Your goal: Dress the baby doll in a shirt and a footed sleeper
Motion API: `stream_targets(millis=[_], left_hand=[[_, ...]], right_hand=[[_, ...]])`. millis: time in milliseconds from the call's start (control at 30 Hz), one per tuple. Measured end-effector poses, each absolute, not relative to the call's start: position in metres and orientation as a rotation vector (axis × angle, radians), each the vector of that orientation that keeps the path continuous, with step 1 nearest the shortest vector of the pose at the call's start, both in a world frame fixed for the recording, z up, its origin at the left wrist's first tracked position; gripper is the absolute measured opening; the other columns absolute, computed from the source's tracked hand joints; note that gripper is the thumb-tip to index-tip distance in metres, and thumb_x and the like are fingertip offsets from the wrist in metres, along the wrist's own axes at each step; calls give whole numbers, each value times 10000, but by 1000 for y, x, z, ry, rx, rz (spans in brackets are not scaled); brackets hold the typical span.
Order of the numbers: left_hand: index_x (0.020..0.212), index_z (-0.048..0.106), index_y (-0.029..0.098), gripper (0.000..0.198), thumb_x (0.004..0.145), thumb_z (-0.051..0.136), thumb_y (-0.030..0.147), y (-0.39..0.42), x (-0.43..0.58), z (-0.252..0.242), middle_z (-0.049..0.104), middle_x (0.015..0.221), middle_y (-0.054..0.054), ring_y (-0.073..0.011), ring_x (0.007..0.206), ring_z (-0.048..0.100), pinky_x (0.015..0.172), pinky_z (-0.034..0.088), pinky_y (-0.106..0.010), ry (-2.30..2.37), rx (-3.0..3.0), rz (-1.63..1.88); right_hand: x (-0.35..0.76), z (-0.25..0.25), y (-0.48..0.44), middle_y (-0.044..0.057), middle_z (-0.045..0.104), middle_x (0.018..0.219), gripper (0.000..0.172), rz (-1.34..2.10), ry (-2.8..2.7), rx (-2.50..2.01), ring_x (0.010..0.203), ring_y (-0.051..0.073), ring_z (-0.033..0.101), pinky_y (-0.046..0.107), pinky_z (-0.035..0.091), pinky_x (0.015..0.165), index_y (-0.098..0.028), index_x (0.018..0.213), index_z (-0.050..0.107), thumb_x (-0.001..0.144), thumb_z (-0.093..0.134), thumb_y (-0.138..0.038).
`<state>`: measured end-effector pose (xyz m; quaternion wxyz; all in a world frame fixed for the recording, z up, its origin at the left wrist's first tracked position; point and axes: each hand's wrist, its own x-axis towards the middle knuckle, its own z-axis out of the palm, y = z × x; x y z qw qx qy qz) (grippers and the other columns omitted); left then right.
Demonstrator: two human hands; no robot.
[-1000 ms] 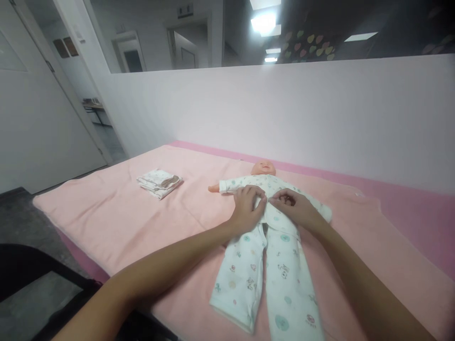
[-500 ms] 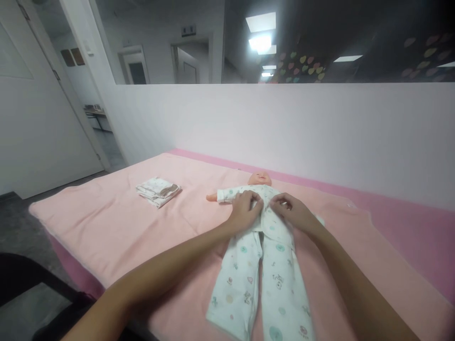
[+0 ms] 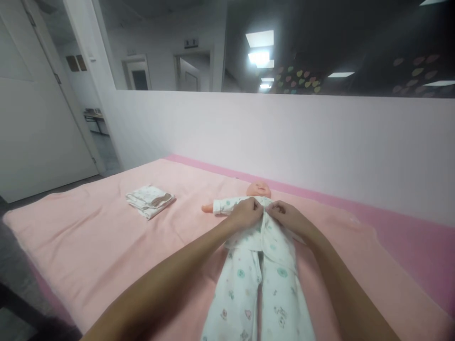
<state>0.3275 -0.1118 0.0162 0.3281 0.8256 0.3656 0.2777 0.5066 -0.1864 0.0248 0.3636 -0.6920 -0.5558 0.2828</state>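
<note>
A baby doll [image 3: 259, 189] lies on its back on a pink blanket [image 3: 106, 237], dressed in a white printed romper [image 3: 256, 279] whose legs stretch toward me. My left hand [image 3: 246, 213] and my right hand [image 3: 287, 216] meet at the doll's upper chest. Both pinch the front edges of the romper just below the doll's chin, fingers curled on the fabric. The doll's bare hand [image 3: 207, 208] sticks out of the sleeve to the left.
A folded white printed cloth [image 3: 150, 200] lies on the blanket to the left of the doll. A low white wall [image 3: 320, 142] runs behind the bed, with a deeper pink strip [image 3: 408, 237] along it. A door stands at the far left.
Both hands have moved up the romper's front, from the doll's belly to its upper chest near the chin. The camera has come closer and tilted up a little.
</note>
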Motion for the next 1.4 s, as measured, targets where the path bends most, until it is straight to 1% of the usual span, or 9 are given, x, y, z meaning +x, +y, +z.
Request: stream_targets(millis=[100, 267, 433, 533, 800, 967, 1133, 1267, 1400], left_hand=[[855, 588, 215, 213, 948, 493, 382, -110, 326, 16, 699, 884, -26, -222, 806, 630, 716, 457, -328, 912, 2146, 696], [900, 585, 216, 219, 947, 504, 414, -104, 321, 16, 690, 899, -10, -200, 797, 616, 721, 456, -309, 886, 2140, 619], [901, 573, 218, 243, 945, 510, 448, -98, 319, 13, 668, 884, -6, -191, 769, 599, 725, 459, -310, 861, 2143, 571], [898, 569, 217, 240, 952, 508, 443, -97, 320, 13, 662, 874, -6, -189, 770, 596, 745, 468, -309, 854, 2134, 578], [988, 620, 208, 228, 929, 576, 424, -99, 322, 16, 669, 885, -19, -193, 805, 612, 764, 485, -293, 845, 2098, 573], [999, 646, 199, 256, 929, 572, 434, -94, 321, 13, 662, 878, -25, -182, 778, 605, 728, 483, -286, 801, 2083, 586], [1011, 648, 189, 284, 928, 570, 450, -87, 324, 7, 611, 821, -5, -160, 727, 572, 687, 475, -271, 734, 2000, 569], [992, 651, 187, 270, 914, 598, 440, -88, 323, 9, 589, 787, -3, -160, 717, 560, 656, 466, -266, 729, 1986, 580], [974, 654, 188, 249, 902, 616, 424, -90, 321, 10, 590, 781, -9, -167, 728, 563, 680, 481, -278, 691, 1963, 589]], right_hand=[[507, 23, -184, 66, 707, 940, 373, 758, -1392, -1778, 843, 217, 650, 308, 500, 710, -199, 1037, 692, 849, 687, -521], [510, 21, -185, 72, 712, 955, 374, 781, -1401, -1713, 804, 203, 638, 295, 496, 677, -204, 1044, 716, 829, 717, -510], [511, 20, -185, 73, 726, 967, 314, 767, -1413, -1726, 851, 222, 661, 312, 522, 717, -209, 1000, 727, 841, 703, -479], [511, 18, -184, 76, 738, 976, 308, 761, -1409, -1736, 896, 242, 673, 325, 529, 736, -216, 988, 726, 853, 688, -491], [508, 21, -185, 84, 745, 954, 301, 728, -1382, -1750, 908, 267, 685, 342, 535, 741, -203, 896, 704, 830, 691, -497], [509, 21, -186, 98, 749, 1011, 292, 765, -1361, -1718, 949, 278, 682, 340, 539, 750, -194, 905, 727, 812, 713, -470], [514, 16, -184, 80, 748, 995, 303, 806, -1346, -1695, 938, 262, 673, 326, 534, 749, -199, 903, 736, 830, 702, -491], [517, 14, -183, 77, 750, 1007, 306, 840, -1327, -1693, 933, 261, 673, 329, 535, 749, -204, 927, 746, 837, 708, -493], [518, 13, -184, 75, 749, 1010, 306, 835, -1340, -1698, 955, 270, 679, 341, 541, 769, -206, 935, 741, 845, 700, -495]])
